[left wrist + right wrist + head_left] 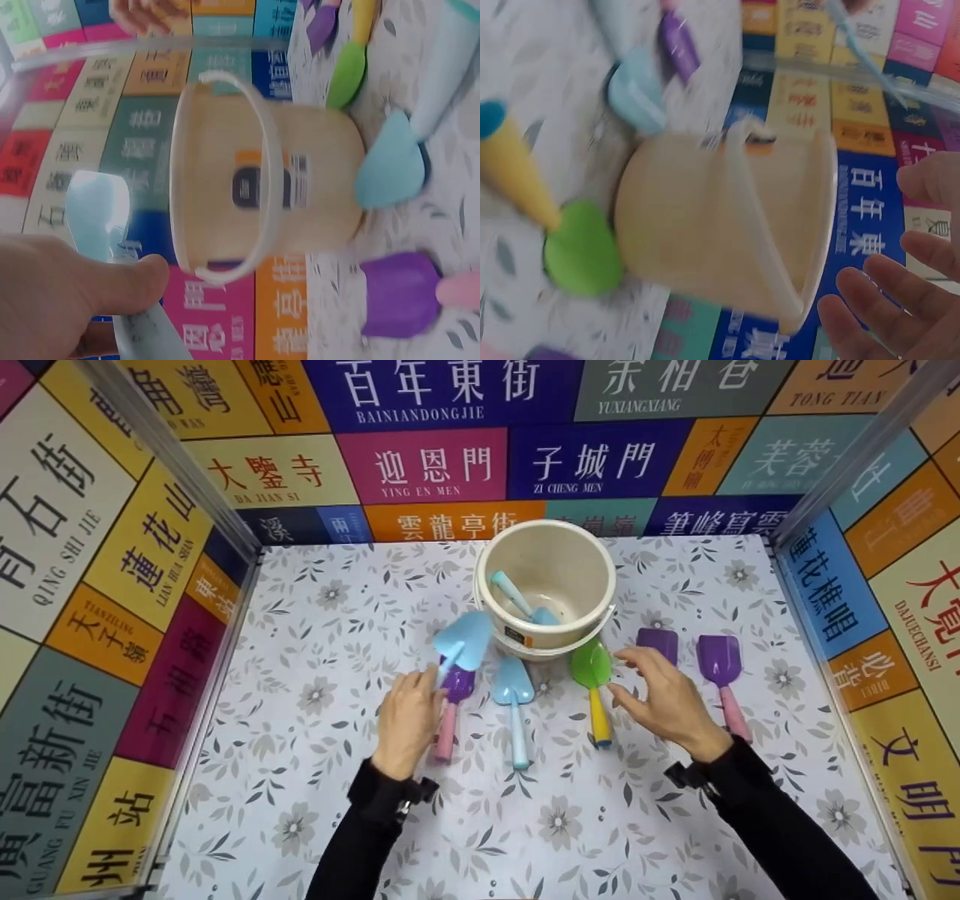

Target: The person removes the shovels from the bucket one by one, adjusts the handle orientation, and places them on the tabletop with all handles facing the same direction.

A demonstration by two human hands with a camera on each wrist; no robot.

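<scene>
My left hand (409, 720) grips the handle of a light blue toy shovel (466, 641), raised beside the left of a cream bucket (589, 566). In the left wrist view, the thumb lies along that held shovel (97, 206). Inside the bucket another light blue shovel (514, 591) leans on the wall. My right hand (671, 701) is held above the table with fingers apart and nothing in them, near a green shovel with a yellow handle (599, 712). A purple shovel (658, 643) is partly hidden behind this hand.
Before the bucket lies a light blue shovel (517, 731). A purple shovel with a pink handle (447, 735) sits left of it, partly under the held one; a similar shovel (721, 660) lies at the right. Panels with printed signs (442, 465) border the floral tabletop (559, 840).
</scene>
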